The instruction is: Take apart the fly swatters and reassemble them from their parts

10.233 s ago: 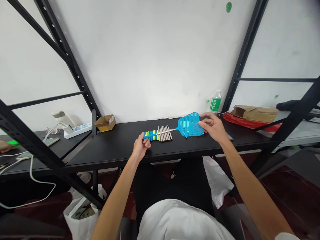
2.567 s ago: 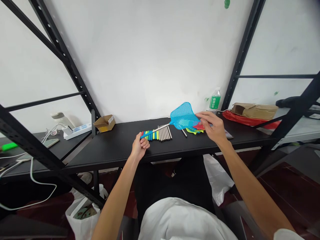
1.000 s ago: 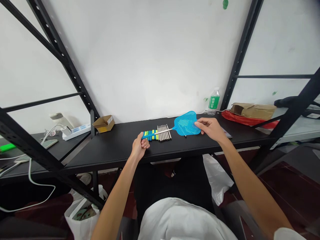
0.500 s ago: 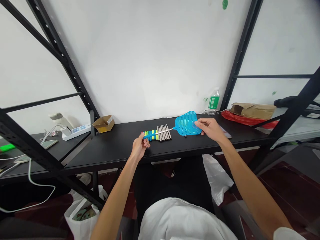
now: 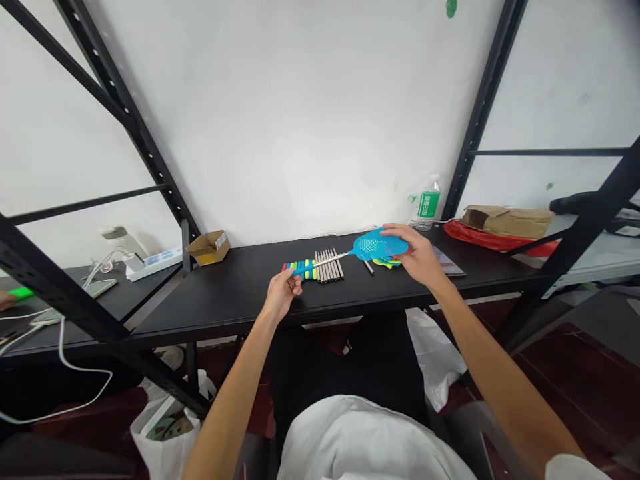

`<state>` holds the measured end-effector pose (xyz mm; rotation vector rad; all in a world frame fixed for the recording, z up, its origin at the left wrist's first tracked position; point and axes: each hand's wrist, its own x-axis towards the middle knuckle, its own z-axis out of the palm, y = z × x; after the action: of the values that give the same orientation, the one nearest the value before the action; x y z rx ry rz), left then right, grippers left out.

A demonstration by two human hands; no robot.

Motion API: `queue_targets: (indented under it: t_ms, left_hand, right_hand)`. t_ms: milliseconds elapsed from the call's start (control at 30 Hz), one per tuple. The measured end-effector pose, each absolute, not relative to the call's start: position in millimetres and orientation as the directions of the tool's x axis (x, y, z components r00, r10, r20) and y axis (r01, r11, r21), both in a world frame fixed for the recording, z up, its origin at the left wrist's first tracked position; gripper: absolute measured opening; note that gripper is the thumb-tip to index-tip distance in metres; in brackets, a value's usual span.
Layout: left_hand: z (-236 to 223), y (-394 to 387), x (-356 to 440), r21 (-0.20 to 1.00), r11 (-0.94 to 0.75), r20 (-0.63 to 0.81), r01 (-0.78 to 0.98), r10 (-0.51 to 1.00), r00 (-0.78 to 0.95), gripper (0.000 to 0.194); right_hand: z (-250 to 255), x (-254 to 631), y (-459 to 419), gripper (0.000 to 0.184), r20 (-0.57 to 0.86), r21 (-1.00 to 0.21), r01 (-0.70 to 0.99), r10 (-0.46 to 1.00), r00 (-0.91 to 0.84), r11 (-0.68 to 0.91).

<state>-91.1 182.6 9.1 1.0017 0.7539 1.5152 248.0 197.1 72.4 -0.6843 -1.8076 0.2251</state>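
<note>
A blue fly swatter (image 5: 371,245) with a metal rod is held above the black table, spanning both of my hands. My left hand (image 5: 283,291) is closed round its blue handle. At the other end, my right hand (image 5: 414,253) grips the outer edge of the perforated head, which is tilted. Beneath the rod lies a row of metal rods with coloured handles (image 5: 329,267), in red, blue and yellow-green. One separate metal rod (image 5: 369,267) and yellow-green swatter heads (image 5: 387,263) lie partly hidden under the blue head and my right hand.
An opened cardboard box (image 5: 208,248) sits at the table's left. At the back right stands a water bottle (image 5: 428,203); beyond it, brown cardboard (image 5: 506,221) rests on red plastic (image 5: 470,239). Black rack posts (image 5: 493,100) flank the table. Part of another person's hand (image 5: 7,300) shows far left.
The swatter head has tipped flatter, and my right hand has shifted its hold over the head's edge. Yellow-green heads beneath have come into view. Another person's hand appears at far left.
</note>
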Motion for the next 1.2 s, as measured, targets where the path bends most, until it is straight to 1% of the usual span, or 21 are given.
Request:
queue_targets:
  t_ms: [100,333,400,433,533,633,767,1067,1133,1200]
  left_hand:
    - [10.0,180.7,-90.7,0.888,-0.185,0.203,-0.42,0.979,-0.002,0.03]
    - [10.9,179.5,-91.4,0.907,-0.19,0.223,-0.376,0.974,0.047,0.026]
    - [9.9,179.9,-92.0,0.932,-0.179,0.214,-0.315,0.974,0.079,0.02]
    - [9.5,179.7,-92.1,0.947,-0.171,0.205,-0.272,0.974,0.1,0.02]
    - [9.3,177.2,-92.3,0.976,-0.163,0.187,-0.144,0.967,0.175,0.031]
    - [9.6,174.0,-92.9,0.978,-0.206,0.209,-0.037,0.943,0.259,0.039]
    - [9.4,173.5,-95.0,0.954,-0.288,0.243,0.085,0.908,0.342,0.042]
    - [5.3,178.2,-99.8,0.948,-0.308,0.261,0.082,0.899,0.351,0.037]
    - [4.1,178.9,-100.4,0.949,-0.307,0.265,0.075,0.901,0.344,0.034]
    - [3.5,179.5,-100.6,0.95,-0.304,0.265,0.07,0.905,0.334,0.033]
  right_hand:
    - [73.2,249.7,196.8,0.048,0.852,-0.383,0.395,0.484,-0.199,0.835]
    - [73.9,250.2,194.1,0.041,0.878,-0.328,0.425,0.438,-0.192,0.844]
    - [73.5,249.2,193.1,0.043,0.879,-0.308,0.43,0.427,-0.212,0.848]
    - [73.1,248.7,192.6,0.044,0.875,-0.299,0.435,0.426,-0.23,0.849]
    - [71.4,247.4,192.4,0.05,0.857,-0.281,0.447,0.432,-0.282,0.849]
    - [69.8,247.6,194.0,0.052,0.849,-0.271,0.461,0.436,-0.299,0.845]
    - [69.5,249.7,195.0,0.056,0.831,-0.26,0.481,0.448,-0.33,0.837]
    - [70.2,253.5,192.1,0.066,0.772,-0.247,0.472,0.467,-0.432,0.846]
    - [69.9,254.2,193.9,0.064,0.763,-0.245,0.462,0.463,-0.451,0.852]
    - [70.2,254.5,195.4,0.058,0.761,-0.241,0.444,0.452,-0.465,0.863]
